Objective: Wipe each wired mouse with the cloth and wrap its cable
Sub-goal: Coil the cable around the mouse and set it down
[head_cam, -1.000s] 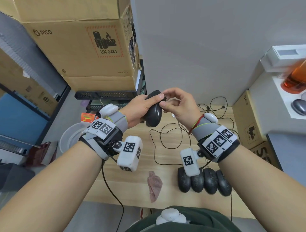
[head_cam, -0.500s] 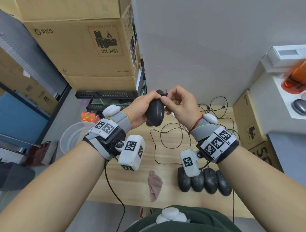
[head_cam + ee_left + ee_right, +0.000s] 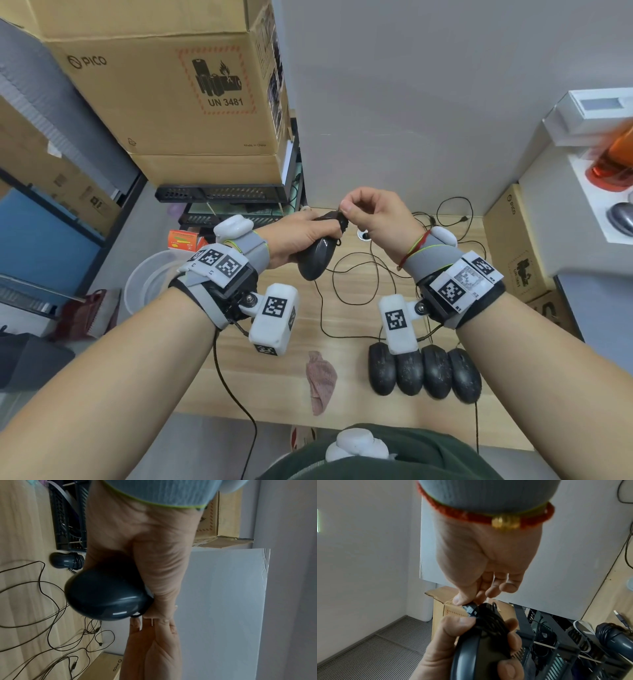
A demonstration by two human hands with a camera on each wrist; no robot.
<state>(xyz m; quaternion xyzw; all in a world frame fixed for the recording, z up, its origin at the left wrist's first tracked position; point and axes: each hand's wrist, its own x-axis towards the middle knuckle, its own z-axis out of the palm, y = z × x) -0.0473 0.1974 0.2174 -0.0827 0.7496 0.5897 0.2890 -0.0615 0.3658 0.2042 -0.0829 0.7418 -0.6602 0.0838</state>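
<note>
Black plastic, glossy and smooth: the wired mouse (image 3: 313,258) is held in the air above the wooden desk (image 3: 274,387), well clear of its surface, with the left hand (image 3: 296,236) curled round its body, thumb on one flank and fingers on the other. Its cable (image 3: 489,619) already lies in several turns round the front of the mouse, and the right hand (image 3: 375,216) pinches the plug end (image 3: 471,609) between thumb and forefinger, right at the top of the mouse; the remaining right fingers are loosely curled and carry nothing. Judged from this, the step in hand is the finishing of the wrap: securing the loose end. To do it well, the left thumb should press on the coils so they cannot spring open while the right hand tucks the plug under a tight turn; tension should stay even, since the slick shell offers the cable little grip. The plug should not be forced or bent sharply at its strain relief. Relative to the held mouse, four further mice (image 3: 424,373) lie in a row nearer the person and to the right, the pinkish cloth (image 3: 322,380) lies nearer the person and directly below, and slack cables (image 3: 346,284) trail across the desk between. One wrapped mouse (image 3: 66,560) rests on the desk on the far side, by a black rack (image 3: 222,193). Whether the held mouse has been wiped cannot be told.
</note>
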